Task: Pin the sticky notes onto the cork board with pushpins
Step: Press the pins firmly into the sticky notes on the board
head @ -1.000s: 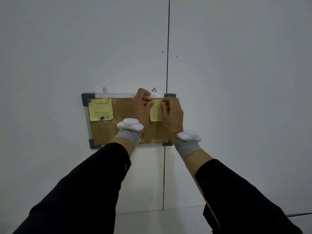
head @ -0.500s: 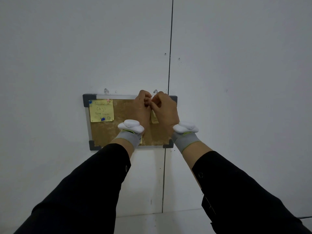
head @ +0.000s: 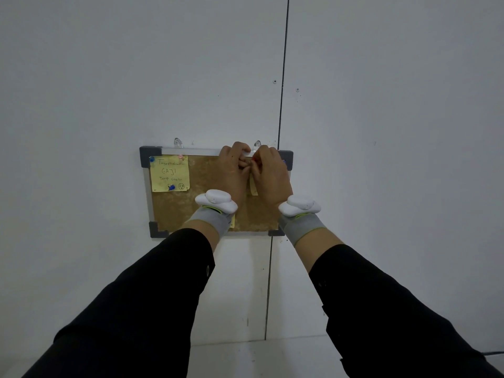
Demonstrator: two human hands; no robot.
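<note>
The rectangular cork board with a grey metal frame (head: pixel 174 214) hangs on the white panelled wall (head: pixel 381 132), and it is where it was a second ago. What changed is at its upper right part. One second ago the two hands were apart there and most of the second yellow sticky note was open to view between them; now they have closed together over it, with their fingertips meeting near the top edge of the board. I judge that the pin for this note is passing from one hand to the other, or is being pressed in, so the second note is not yet fixed for certain.

The left hand (head: pixel 231 173) is curled and narrow, with its fingers bent against the board. The right hand (head: pixel 271 177) is also curled, with its fingertips touching those of the left. A small red spot shows between them, perhaps a pushpin, but I cannot tell which hand holds it.

The second yellow sticky note (head: pixel 253 188) lies directly under both hands, and only a thin strip shows in the gap below the fingers.

The first yellow sticky note with handwriting (head: pixel 169 173) sits at the upper left corner, well apart from the hands. A small blue pushpin (head: pixel 171 187) holds its lower edge.
</note>
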